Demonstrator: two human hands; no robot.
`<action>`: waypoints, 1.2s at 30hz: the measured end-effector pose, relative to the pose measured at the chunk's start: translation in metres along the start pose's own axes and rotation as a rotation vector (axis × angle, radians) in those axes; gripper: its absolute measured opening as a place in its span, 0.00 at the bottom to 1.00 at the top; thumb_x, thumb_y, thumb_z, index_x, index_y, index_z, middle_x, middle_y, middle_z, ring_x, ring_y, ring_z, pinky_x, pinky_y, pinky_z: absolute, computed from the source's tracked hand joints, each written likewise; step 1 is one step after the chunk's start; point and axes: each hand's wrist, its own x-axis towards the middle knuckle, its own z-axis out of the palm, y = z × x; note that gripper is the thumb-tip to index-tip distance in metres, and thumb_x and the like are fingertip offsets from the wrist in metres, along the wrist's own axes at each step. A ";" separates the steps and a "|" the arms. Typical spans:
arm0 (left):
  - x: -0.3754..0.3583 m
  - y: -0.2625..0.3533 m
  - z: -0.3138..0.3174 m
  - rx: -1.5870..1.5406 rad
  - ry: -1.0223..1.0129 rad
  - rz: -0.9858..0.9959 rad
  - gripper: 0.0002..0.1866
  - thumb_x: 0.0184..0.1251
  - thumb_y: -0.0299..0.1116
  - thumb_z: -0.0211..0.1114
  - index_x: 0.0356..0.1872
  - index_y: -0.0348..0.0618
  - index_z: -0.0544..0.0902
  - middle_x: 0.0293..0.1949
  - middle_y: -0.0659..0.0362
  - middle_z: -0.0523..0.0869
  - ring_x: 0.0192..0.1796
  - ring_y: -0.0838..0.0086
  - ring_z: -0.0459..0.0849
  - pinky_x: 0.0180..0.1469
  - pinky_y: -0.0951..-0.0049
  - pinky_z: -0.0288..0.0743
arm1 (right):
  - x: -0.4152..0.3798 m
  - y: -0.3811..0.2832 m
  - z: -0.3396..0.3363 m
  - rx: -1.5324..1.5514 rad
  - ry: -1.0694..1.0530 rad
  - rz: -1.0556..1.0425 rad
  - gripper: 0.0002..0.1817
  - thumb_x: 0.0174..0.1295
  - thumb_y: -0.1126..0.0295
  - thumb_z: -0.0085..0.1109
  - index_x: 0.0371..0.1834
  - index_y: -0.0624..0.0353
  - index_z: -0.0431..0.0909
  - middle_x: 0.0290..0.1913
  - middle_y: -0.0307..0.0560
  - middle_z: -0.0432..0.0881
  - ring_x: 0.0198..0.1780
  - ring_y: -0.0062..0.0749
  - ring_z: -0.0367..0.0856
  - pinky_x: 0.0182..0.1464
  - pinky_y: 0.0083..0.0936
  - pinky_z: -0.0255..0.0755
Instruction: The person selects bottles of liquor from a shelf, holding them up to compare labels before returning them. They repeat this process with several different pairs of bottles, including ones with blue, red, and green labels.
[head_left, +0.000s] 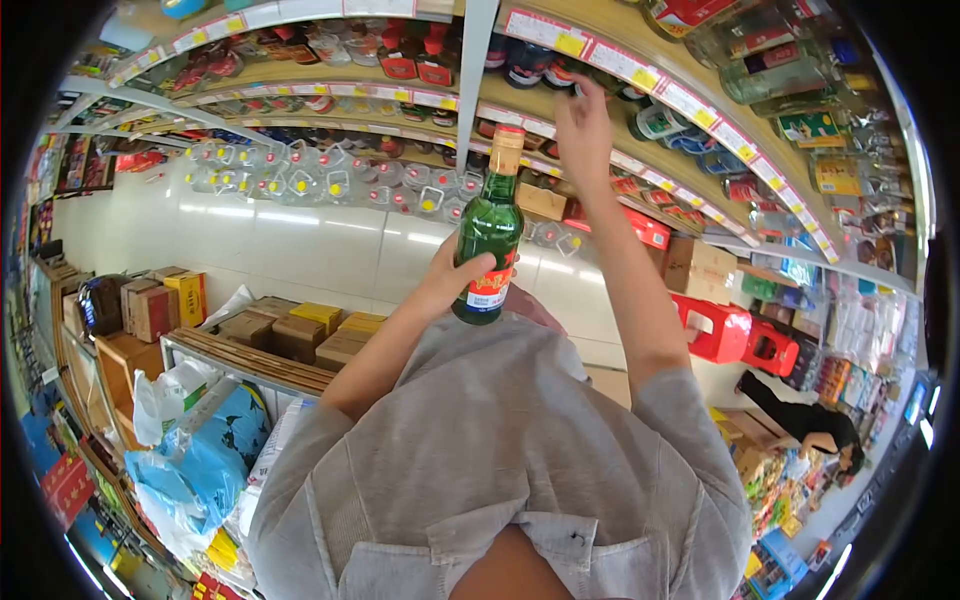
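Note:
A green glass bottle [489, 225] with a red and white label and a tan cap sleeve is gripped by my left hand [452, 280]. It stands nearly upright in front of my chest, the fingers wrapped round its lower half. Higher up, my right hand [584, 125] reaches to the shelf on the right, its fingers apart and no object seen in them. The fingertips are right by the dark bottles [560, 72] standing behind the price-tag strip [610, 60].
Large clear jugs [335, 185] line the floor below the shelves. A metal divider post [474, 90] separates two shelf bays. Cartons [270, 330] and a blue bag [215, 440] lie at left. Red carrier boxes [715, 330] stand at right, near another person [800, 420].

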 end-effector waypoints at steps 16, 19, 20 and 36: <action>-0.018 0.014 0.003 0.087 0.165 0.154 0.38 0.63 0.57 0.71 0.61 0.33 0.74 0.50 0.47 0.85 0.50 0.62 0.88 0.54 0.61 0.83 | 0.081 0.013 0.046 -0.409 0.225 -0.103 0.30 0.66 0.42 0.61 0.57 0.57 0.81 0.55 0.57 0.85 0.56 0.56 0.82 0.56 0.49 0.75; -0.014 0.022 0.002 0.122 0.180 0.172 0.40 0.62 0.58 0.70 0.62 0.33 0.74 0.50 0.47 0.85 0.49 0.62 0.88 0.54 0.61 0.83 | 0.055 0.011 0.038 -0.366 0.109 -0.017 0.28 0.61 0.44 0.68 0.50 0.58 0.83 0.45 0.60 0.84 0.46 0.56 0.82 0.47 0.49 0.75; -0.012 0.023 0.001 0.135 0.179 0.181 0.40 0.62 0.59 0.70 0.62 0.33 0.74 0.50 0.47 0.85 0.49 0.62 0.88 0.54 0.61 0.83 | 0.046 0.012 0.034 -0.351 0.041 0.032 0.27 0.61 0.45 0.69 0.50 0.57 0.83 0.42 0.60 0.83 0.44 0.55 0.82 0.45 0.49 0.75; -0.003 0.034 0.009 0.115 0.151 0.182 0.40 0.63 0.61 0.69 0.61 0.35 0.74 0.48 0.49 0.85 0.49 0.64 0.87 0.55 0.62 0.82 | 0.026 0.026 0.037 -0.015 0.153 -0.464 0.16 0.59 0.66 0.73 0.50 0.55 0.86 0.48 0.53 0.85 0.50 0.51 0.83 0.56 0.39 0.76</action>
